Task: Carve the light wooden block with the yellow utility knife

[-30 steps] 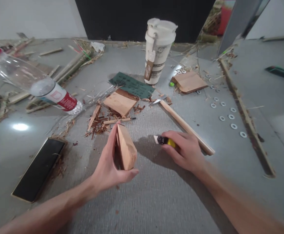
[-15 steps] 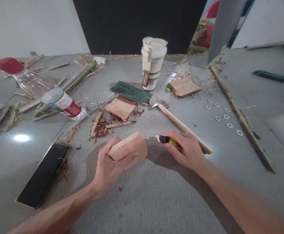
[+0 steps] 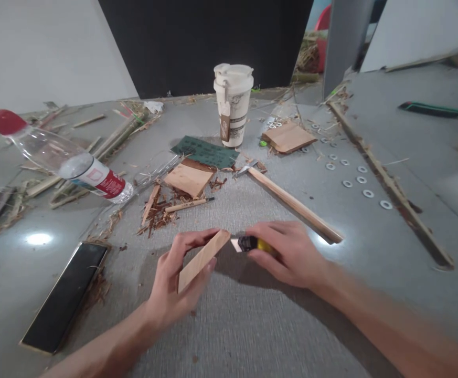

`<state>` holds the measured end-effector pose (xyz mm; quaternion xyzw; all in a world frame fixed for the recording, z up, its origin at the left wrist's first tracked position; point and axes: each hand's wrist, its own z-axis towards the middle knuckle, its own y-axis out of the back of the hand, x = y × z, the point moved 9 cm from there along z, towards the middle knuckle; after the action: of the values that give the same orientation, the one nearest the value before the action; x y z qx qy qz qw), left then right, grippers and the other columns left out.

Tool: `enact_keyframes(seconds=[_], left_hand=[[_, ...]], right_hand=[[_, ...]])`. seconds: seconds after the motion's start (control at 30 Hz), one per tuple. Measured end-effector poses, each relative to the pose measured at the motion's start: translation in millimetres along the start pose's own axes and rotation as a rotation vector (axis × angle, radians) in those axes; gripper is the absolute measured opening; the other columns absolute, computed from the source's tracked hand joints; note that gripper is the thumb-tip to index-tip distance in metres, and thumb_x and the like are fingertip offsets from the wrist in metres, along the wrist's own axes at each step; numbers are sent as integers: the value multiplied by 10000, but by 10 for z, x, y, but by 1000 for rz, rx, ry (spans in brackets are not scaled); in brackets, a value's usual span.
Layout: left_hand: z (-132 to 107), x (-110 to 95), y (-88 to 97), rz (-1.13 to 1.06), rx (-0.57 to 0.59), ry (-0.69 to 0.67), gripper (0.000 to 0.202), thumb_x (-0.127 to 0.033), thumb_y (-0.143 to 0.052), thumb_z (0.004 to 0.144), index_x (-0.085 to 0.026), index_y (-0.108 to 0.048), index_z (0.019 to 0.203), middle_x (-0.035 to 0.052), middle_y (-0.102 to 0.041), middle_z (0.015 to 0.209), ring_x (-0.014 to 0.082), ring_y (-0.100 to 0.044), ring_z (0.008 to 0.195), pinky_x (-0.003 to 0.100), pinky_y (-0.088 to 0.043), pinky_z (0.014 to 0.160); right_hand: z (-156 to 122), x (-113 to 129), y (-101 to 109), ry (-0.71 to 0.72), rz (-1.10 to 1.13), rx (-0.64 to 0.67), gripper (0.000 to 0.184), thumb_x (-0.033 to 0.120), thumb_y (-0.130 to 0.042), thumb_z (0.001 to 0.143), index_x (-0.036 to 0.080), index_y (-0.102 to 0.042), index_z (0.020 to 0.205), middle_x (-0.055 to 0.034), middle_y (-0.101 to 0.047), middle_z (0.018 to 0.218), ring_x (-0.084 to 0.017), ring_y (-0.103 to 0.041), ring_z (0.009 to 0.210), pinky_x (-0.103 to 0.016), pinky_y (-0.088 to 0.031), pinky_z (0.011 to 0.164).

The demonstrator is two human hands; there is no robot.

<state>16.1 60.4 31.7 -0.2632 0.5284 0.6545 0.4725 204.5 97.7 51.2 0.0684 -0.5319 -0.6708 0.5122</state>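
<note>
My left hand [image 3: 177, 278] grips a pale wooden block [image 3: 203, 258], turned so that a narrow edge faces up. My right hand [image 3: 281, 252] is closed round a yellow and black utility knife [image 3: 252, 244] with its short blade out. The blade tip lies close to the block's right end; whether they touch I cannot tell. Beyond the hands lies a hammer [image 3: 291, 202] with a wooden handle. A thin wooden-handled carving tool [image 3: 189, 205] rests by reddish-brown shavings [image 3: 156, 218], near a flat wood piece [image 3: 189, 178] and green sandpaper [image 3: 205, 151].
A lidded cup [image 3: 234, 107] stands at the back. On the left are a tilted red-capped bottle [image 3: 75, 163] and a phone [image 3: 65, 296]. Another wood piece [image 3: 289, 137], scattered washers [image 3: 361, 180] and a long wooden strip [image 3: 390, 184] lie to the right.
My left hand has turned the block from its broad face to its narrow edge. The knife in my right hand has come left, nearer the block. The view has shifted slightly.
</note>
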Motion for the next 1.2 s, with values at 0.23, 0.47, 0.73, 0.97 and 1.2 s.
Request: enact_keyframes(seconds=[0.23, 0.47, 0.73, 0.97, 1.2], left_hand=[[76, -242, -39, 231, 100, -204, 416, -127, -596, 963, -233, -619, 1364, 65, -781, 1087, 201, -757, 886, 317, -612, 727], [20, -231, -52, 386, 110, -201, 419, -146, -592, 972, -213, -613, 1385, 55, -721, 984, 185, -693, 767, 311, -574, 643], [-42, -224, -61, 295, 111, -221, 587, -90, -592, 947, -214, -540, 1517, 109, -776, 1206, 214, -779, 966, 333, -667, 804], [-70, -160, -66, 262, 124, -190, 568, -101, -603, 966, -213, -563, 1521, 120, -777, 1255, 234, -789, 980, 372, -683, 826], [-115, -81, -40, 263, 85, -179, 686, -159, -643, 964, -257, -458, 1617, 54, -818, 988, 194, -754, 697, 325, -631, 611]], right_hand=[[14, 303, -32, 85, -66, 21, 452, 518, -383, 1140, 194, -613, 924, 24, -609, 712, -135, -494, 579, -326, -328, 575], [7, 328, 10, 48, -98, -30, 432, 513, -400, 1140, 195, -587, 914, 20, -623, 737, -132, -532, 605, -328, -315, 582], [33, 418, -18, 60, -102, 22, 444, 508, -372, 1149, 211, -566, 883, 20, -635, 725, -133, -524, 582, -333, -313, 574], [17, 327, -23, 26, -113, -3, 447, 516, -382, 1146, 201, -584, 901, 11, -645, 742, -131, -532, 595, -336, -298, 577], [17, 353, -96, -4, -71, 9, 464, 539, -382, 1142, 204, -581, 890, 21, -629, 735, -130, -506, 575, -347, -289, 546]])
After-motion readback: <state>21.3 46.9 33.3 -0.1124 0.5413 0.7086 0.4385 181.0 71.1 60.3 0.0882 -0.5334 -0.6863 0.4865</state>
